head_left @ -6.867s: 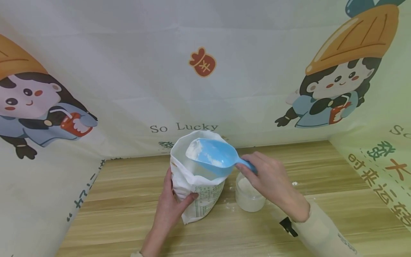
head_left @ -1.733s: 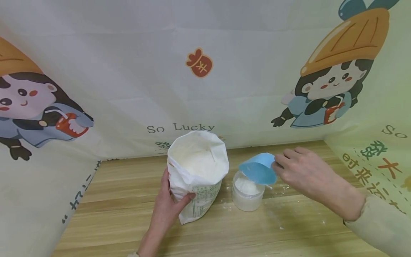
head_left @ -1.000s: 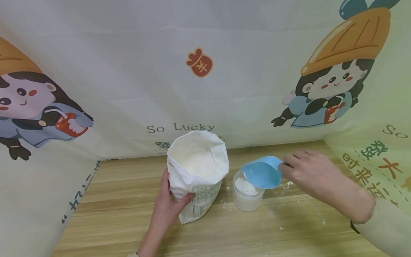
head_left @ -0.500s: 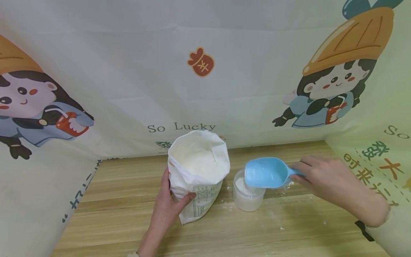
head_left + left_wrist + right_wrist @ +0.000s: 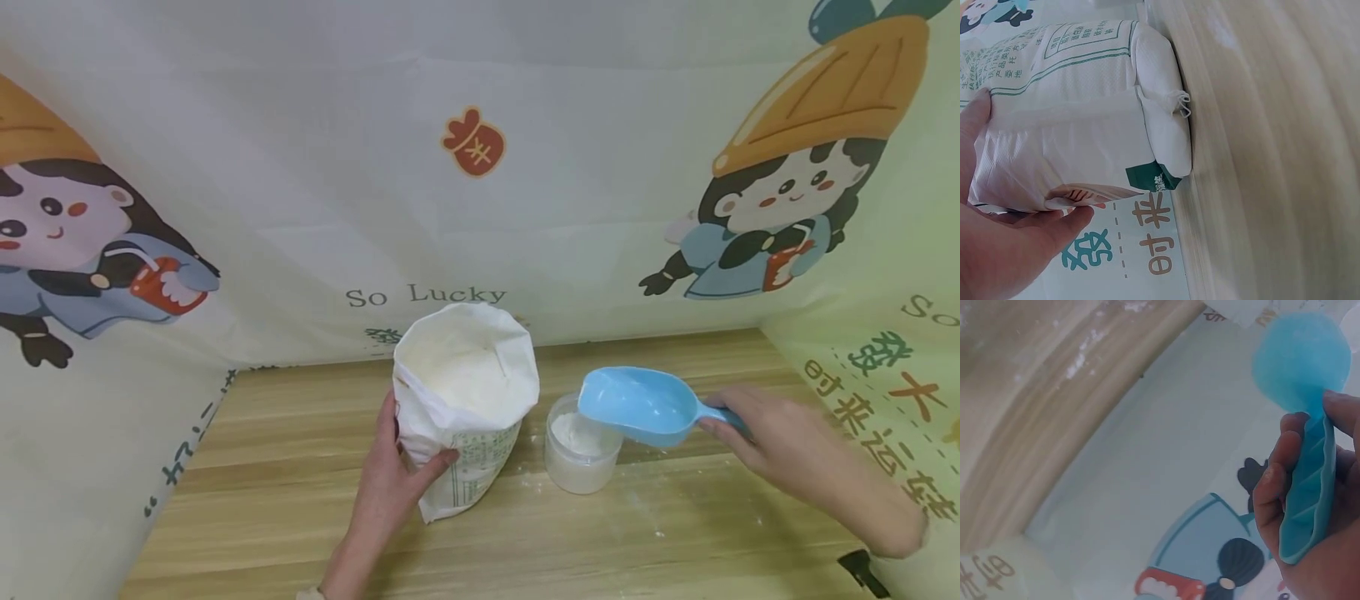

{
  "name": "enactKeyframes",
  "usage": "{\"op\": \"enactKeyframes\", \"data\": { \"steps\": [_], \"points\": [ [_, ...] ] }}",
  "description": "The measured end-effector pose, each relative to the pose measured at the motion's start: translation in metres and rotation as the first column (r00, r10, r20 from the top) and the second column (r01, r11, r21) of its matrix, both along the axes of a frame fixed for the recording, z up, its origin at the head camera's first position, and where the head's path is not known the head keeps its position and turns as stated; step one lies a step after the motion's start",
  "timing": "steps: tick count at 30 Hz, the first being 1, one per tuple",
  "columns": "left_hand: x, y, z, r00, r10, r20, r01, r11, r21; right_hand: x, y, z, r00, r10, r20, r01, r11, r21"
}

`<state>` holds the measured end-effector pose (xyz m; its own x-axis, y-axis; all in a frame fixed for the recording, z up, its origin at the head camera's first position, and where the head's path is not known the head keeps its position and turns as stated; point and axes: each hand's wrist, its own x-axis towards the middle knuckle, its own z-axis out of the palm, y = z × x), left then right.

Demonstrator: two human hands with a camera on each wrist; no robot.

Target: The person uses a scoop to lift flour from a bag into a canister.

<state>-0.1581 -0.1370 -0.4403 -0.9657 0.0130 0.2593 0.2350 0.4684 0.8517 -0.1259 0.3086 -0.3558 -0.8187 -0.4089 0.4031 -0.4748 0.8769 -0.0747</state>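
My left hand (image 5: 397, 475) grips the side of an upright white bag (image 5: 480, 458), its thumb across the printed front. White powder fills the bag up to near its open mouth. In the left wrist view the bag's (image 5: 1079, 119) stitched bottom corner rests on the table. A blue scoop (image 5: 637, 404), with only a trace of white powder visible on it, is held by its handle in my right hand (image 5: 787, 442). Its front end hangs above the right rim of a clear round jar (image 5: 581, 467) holding white powder. In the right wrist view my fingers curl round the ribbed handle (image 5: 1307, 487).
The wood-grain table (image 5: 277, 492) carries specks of spilled powder (image 5: 660, 533) around the jar. A printed cloth (image 5: 315, 167) with cartoon figures stands behind and on both sides. A black clip-like piece (image 5: 862, 571) sits at the right sleeve.
The scoop held powder over the bag earlier, then was tipped over the jar. It has since turned upright and moved right. The left hand and bag stay nearly still.
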Motion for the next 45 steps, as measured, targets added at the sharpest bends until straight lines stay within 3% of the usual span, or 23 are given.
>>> {"op": "enactKeyframes", "data": {
  "steps": [3, 14, 19, 22, 29, 33, 45],
  "points": [
    [0.0, 0.001, 0.001, 1.0, 0.002, 0.002, -0.002, 1.0, -0.007, 0.004, 0.003, -0.008, 0.998, -0.027, 0.055, 0.03, 0.998, -0.052],
    [0.0, 0.002, 0.002, 1.0, -0.005, 0.001, 0.005, 1.0, 0.004, 0.008, 0.017, -0.038, 0.999, -0.033, 0.017, 0.036, 0.981, -0.19],
    [0.0, 0.002, 0.002, 1.0, -0.006, 0.002, 0.006, 1.0, 0.006, 0.01, 0.021, -0.05, 0.997, -0.055, 0.062, 0.067, 0.975, -0.212],
    [0.0, 0.002, 0.002, 1.0, -0.006, 0.003, 0.006, 1.0, 0.006, 0.011, 0.022, -0.054, 0.985, -0.102, 0.143, 0.13, 0.97, -0.205],
    [0.0, 0.001, 0.002, 1.0, -0.004, 0.003, 0.004, 1.0, 0.004, 0.013, 0.02, -0.059, 0.924, -0.19, 0.332, 0.25, 0.956, -0.15],
    [0.0, 0.001, 0.002, 1.0, -0.006, -0.005, 0.006, 1.0, 0.007, 0.012, 0.02, -0.066, 0.907, -0.21, 0.366, 0.271, 0.954, -0.126],
    [0.001, 0.001, 0.003, 1.0, -0.006, -0.01, 0.006, 1.0, 0.0, 0.013, 0.014, -0.079, 0.889, -0.194, 0.415, 0.272, 0.952, -0.137]
  ]
}}
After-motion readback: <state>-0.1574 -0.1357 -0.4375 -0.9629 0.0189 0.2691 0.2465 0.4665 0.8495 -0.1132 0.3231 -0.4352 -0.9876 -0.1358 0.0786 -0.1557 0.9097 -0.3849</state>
